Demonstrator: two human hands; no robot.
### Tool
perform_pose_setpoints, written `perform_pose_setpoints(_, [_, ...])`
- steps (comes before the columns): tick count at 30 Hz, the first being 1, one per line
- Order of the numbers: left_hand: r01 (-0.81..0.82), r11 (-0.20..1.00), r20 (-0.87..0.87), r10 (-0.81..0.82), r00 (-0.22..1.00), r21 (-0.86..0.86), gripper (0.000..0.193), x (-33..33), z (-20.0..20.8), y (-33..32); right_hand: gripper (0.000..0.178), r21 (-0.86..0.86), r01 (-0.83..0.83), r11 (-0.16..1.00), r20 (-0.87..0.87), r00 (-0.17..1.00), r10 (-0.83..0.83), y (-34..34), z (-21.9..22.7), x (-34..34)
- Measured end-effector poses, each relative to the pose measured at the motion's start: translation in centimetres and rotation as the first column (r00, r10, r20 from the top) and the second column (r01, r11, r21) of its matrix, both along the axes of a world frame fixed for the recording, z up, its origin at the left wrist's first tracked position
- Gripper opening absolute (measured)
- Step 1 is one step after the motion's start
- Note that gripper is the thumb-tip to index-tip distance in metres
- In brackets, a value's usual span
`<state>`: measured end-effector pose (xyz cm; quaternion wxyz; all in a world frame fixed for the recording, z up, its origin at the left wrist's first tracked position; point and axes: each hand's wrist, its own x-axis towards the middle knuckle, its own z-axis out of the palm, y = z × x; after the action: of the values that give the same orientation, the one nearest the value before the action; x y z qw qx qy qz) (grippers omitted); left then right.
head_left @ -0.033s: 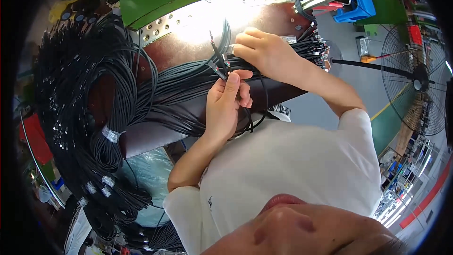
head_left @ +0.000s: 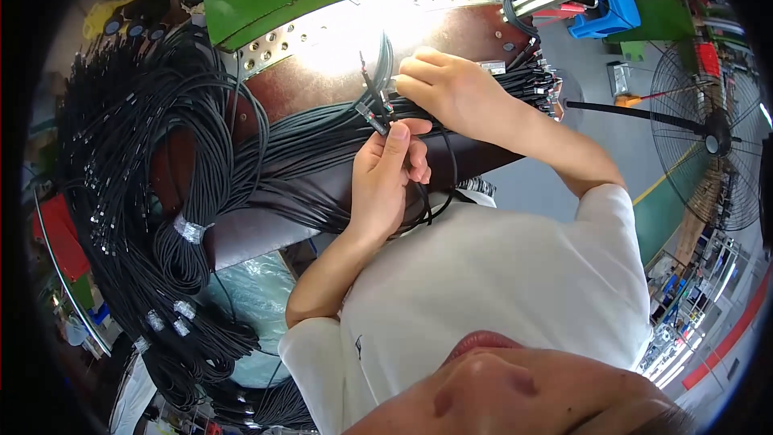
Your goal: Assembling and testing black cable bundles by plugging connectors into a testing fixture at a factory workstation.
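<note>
The left hand [head_left: 385, 165] pinches black cable ends [head_left: 376, 122] between thumb and forefinger, above the table [head_left: 294, 95]. Just right of them, the right hand [head_left: 453, 95] curls its fingers together; whether they grip anything, I cannot tell.

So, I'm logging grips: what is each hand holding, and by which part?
Left hand: black cables, pinched near their ends between thumb and fingers. Right hand: cannot be told.

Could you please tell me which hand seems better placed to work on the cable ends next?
Probably the right hand: its fingertips sit close beside the cable ends, while the left hand is occupied, pinching them from below.
</note>
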<state>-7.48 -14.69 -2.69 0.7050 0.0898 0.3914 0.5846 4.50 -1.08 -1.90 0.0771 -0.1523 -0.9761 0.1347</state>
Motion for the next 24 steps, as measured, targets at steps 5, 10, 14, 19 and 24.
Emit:
perform_pose_setpoints(5, [0.123, 0.992, 0.050, -0.122, 0.991, -0.027, 0.032, -0.5, 0.3, 0.8, 0.032, 0.231, -0.073, 0.970, -0.356, 0.922, 0.154, -0.2, 1.4, 1.3])
perform_pose_setpoints(10, [0.279, 0.959, -0.149, -0.283, 0.947, -0.051, 0.035, -1.3, 2.2, -0.2, 0.023, 0.053, 0.082, 0.995, -0.478, 0.877, -0.047, 0.5, -0.5, 2.5])
perform_pose_setpoints(14, [0.136, 0.985, -0.420, -0.081, 0.904, 0.102, 0.035, -2.6, 2.0, -0.4, 0.019, -0.268, 0.243, 0.932, -0.439, 0.831, -0.343, -0.1, -3.0, 2.5])
perform_pose_setpoints(19, [0.095, 0.993, -0.225, -0.078, 0.971, 0.067, 0.031, -0.8, 1.4, 0.0, 0.020, -0.321, 0.175, 0.931, -0.379, 0.877, -0.296, 0.3, -2.7, 2.6])
perform_pose_setpoints(24, [0.105, 0.992, -0.212, -0.088, 0.973, 0.069, 0.029, -0.2, 0.7, 0.5, 0.019, -0.200, 0.182, 0.963, -0.247, 0.941, -0.229, 0.2, -2.2, 2.3])
